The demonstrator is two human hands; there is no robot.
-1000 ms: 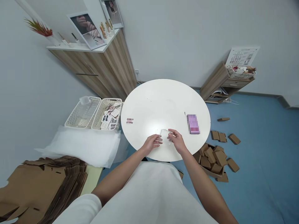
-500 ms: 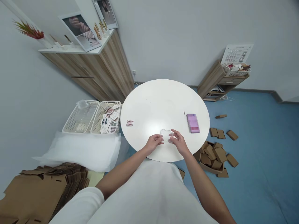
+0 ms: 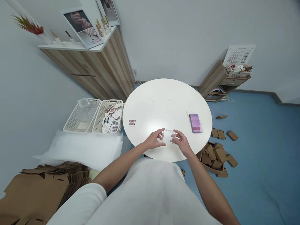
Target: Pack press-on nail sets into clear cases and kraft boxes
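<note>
Near the front edge of the white oval table (image 3: 161, 93), a small clear plastic box (image 3: 168, 137) is held between my two hands. My left hand (image 3: 154, 139) grips its left side, fingers at the far corner and thumb at the near one. On the right side, my right hand (image 3: 182, 143) holds the box with thumb and fingers. Whether the box touches the tabletop I cannot tell. A small card with round printed designs (image 3: 132, 122) lies on the table to the left. To the right lies a purple stack (image 3: 196, 123), blurred into blocks, beside a tiny dark object (image 3: 187, 113).
Left of the table stand a white basket of clear plastic boxes (image 3: 74, 132) and another of printed cards (image 3: 95, 128). White sheets (image 3: 86, 145) and flattened cardboard (image 3: 35, 197) lie nearer. Small brown boxes (image 3: 215, 156) fill a carton on the right, with several on the floor.
My left hand has opened wider, its fingers now spanning the box's left side from far to near corner. The box and both hands appear slightly further right as the view shifts.
</note>
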